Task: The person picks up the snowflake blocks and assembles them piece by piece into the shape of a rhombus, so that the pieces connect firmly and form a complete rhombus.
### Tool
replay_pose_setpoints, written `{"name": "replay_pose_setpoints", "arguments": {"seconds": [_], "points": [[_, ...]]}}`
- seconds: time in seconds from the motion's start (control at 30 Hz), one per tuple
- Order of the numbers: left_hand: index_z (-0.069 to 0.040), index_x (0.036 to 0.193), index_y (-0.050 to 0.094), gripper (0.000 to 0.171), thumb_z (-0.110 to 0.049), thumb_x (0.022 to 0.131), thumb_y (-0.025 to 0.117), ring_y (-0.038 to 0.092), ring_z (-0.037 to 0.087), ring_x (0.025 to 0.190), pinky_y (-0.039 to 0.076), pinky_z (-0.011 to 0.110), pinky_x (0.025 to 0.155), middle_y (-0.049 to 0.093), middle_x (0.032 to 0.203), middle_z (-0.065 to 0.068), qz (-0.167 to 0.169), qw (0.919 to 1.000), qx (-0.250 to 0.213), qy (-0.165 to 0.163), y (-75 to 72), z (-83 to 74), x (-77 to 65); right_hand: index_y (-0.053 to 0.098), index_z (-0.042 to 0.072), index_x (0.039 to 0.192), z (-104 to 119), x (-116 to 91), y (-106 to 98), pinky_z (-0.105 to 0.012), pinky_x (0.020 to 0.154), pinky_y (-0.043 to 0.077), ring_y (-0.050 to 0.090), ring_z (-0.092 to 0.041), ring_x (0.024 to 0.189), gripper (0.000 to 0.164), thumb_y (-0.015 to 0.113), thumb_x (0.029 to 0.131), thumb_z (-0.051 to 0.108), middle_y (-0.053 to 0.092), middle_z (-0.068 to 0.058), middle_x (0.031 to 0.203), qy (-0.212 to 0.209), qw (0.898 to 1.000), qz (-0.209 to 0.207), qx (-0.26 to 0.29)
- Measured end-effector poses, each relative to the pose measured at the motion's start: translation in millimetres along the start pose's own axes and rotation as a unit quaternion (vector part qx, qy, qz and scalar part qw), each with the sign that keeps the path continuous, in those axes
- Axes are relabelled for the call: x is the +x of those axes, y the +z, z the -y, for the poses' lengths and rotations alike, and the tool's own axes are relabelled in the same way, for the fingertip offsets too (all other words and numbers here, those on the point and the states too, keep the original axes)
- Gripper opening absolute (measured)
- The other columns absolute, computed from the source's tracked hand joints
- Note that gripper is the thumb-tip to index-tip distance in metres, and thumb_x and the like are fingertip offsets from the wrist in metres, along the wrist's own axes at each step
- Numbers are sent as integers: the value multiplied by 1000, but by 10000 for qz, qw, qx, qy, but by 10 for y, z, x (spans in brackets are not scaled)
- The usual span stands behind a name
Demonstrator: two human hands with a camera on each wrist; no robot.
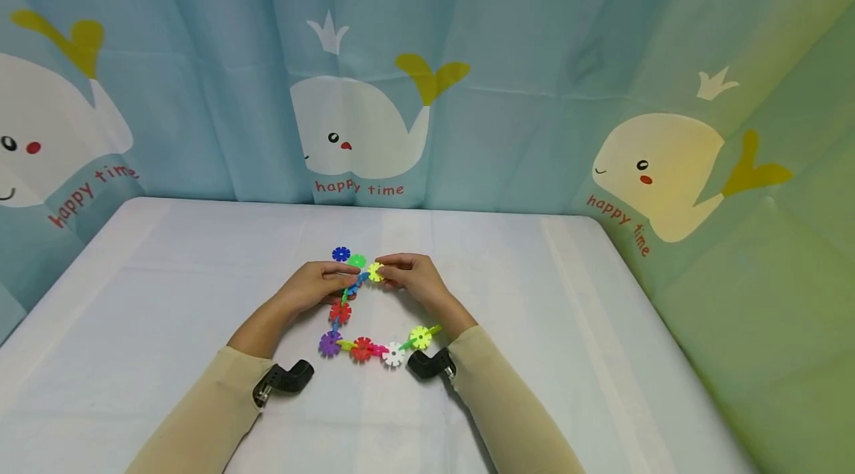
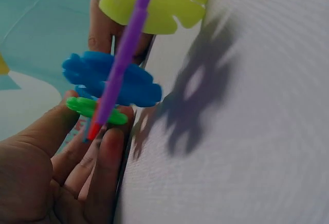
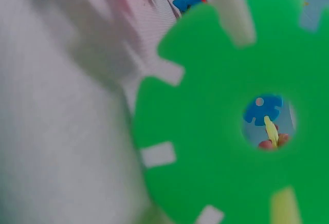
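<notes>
A chain of notched plastic flower discs lies bent on the table, running from a purple disc (image 1: 330,344) up to my left hand (image 1: 314,286). My left fingers pinch the chain's upper end, around a green disc (image 2: 95,112) and a blue disc (image 2: 136,88). My right hand (image 1: 415,277) pinches a yellow disc (image 1: 375,271) between thumb and fingers. Through the hole of a near green disc (image 3: 205,106), the right wrist view has the yellow disc's edge meeting a blue disc (image 3: 262,110). Whether they are slotted together I cannot tell.
Just beyond my hands lie a dark blue disc (image 1: 341,254) and a light green disc (image 1: 357,261). The chain's lower run has a red disc (image 1: 362,349), a white disc (image 1: 393,354) and a yellow-green disc (image 1: 421,337) near my right wrist. A whale-print curtain (image 1: 521,147) stands behind the table.
</notes>
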State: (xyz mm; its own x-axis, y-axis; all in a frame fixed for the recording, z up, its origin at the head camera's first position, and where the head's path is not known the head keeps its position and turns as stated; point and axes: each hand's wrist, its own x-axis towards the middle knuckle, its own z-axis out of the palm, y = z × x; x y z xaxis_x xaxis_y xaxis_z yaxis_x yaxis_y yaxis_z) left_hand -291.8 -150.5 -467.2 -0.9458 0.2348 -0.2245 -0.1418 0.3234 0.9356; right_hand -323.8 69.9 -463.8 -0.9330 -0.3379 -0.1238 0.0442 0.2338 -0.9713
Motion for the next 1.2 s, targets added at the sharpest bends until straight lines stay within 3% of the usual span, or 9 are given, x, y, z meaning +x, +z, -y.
{"name": "replay_pose_setpoints", "arguments": {"seconds": [0.17, 0.53, 0.73, 0.97, 1.2], "points": [[-2, 132, 61, 42, -23, 96, 65, 67, 10, 92, 58, 28, 82, 67, 123, 16, -9, 9997, -224, -37, -16, 13, 2, 70, -1, 118, -6, -4, -1, -31, 77, 59, 68, -11, 73, 29, 69, 93, 14, 73, -13, 100, -54, 10000, 0, 77], [-2, 130, 62, 41, -28, 98, 63, 68, 12, 91, 57, 29, 83, 71, 114, 13, 105, 9999, 107, 51, -20, 18, 21, 70, -2, 115, -31, 15, -11, -25, 71, 58, 67, -9, 70, 24, 67, 93, 7, 72, -4, 89, -175, 9994, -30, 314], [0, 132, 60, 44, -29, 99, 61, 70, 15, 96, 57, 31, 86, 73, 110, 12, 235, 9997, 69, 59, -7, 5, 10, 69, -5, 115, -21, 4, -6, -26, 71, 58, 66, -8, 69, 25, 67, 93, 6, 72, -4, 88, -219, 9990, -2, 383], [0, 127, 64, 40, -27, 97, 64, 70, 13, 90, 57, 26, 80, 74, 107, 11, 52, 9999, 67, 79, 27, 0, 10, 68, -8, 115, -19, 3, -8, -27, 72, 59, 66, -8, 69, 26, 67, 93, 6, 73, -4, 87, -278, 9990, 97, 346], [-5, 124, 68, 34, -25, 96, 65, 69, 17, 102, 56, 29, 84, 72, 115, 11, -118, 9991, 355, 197, 31, 17, 7, 71, -3, 113, 8, -13, -17, -25, 69, 57, 67, -8, 68, 23, 68, 93, 7, 73, -2, 84, -102, 9997, 104, 183]]}}
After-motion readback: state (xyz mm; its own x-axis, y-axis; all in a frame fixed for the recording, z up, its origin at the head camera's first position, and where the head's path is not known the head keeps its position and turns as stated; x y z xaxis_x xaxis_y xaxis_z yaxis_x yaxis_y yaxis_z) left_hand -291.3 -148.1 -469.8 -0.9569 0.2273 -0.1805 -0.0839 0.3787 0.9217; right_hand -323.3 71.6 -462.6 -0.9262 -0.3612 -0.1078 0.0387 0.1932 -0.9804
